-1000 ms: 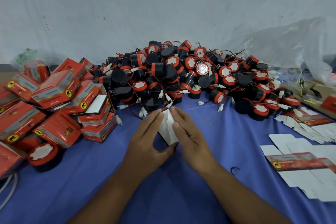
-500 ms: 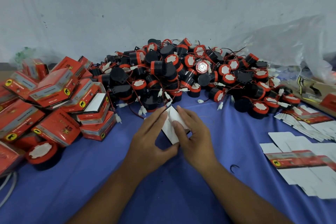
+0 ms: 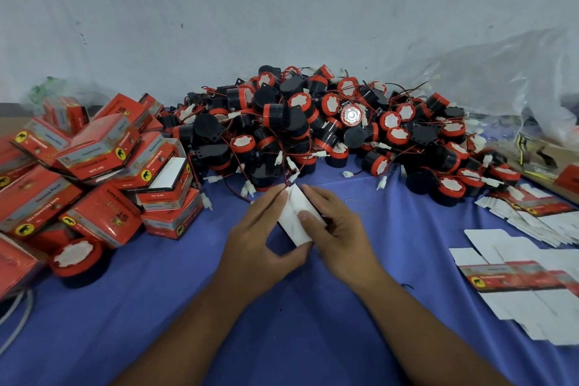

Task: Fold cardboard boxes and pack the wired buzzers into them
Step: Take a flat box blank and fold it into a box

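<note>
Head view: we work on a smooth blue cloth (image 3: 156, 307) with one flat box blank (image 3: 293, 222) held between both hands. The blank is thin matte white card, an elongated rectangle with its unprinted side up. Its far end points at the buzzer pile (image 3: 313, 125) and its near corner points toward us.

The buzzers are short black plastic cylinders with red rims and white scalloped face labels. They trail thin red and black wires that end in small white connectors. Glossy red-and-grey packed boxes (image 3: 103, 153), each with a round yellow emblem, are heaped at left. A single buzzer (image 3: 76, 257) stands face up just in front of them. More flat blanks (image 3: 532, 285) lie spread at right, mostly white side up. A crinkled clear plastic bag (image 3: 501, 72) sits behind them.

Our left hand (image 3: 257, 244) lies along the blank's left edge. Its fingers are nearly straight and together, with their tips at the far end, and the thumb curls in to pinch the near corner. Our right hand (image 3: 338, 235) clamps the right edge. Its thumb presses on the white face about mid-length, and its fingers curl behind the card, tips hidden. We cannot tell whether the blank touches the cloth
</note>
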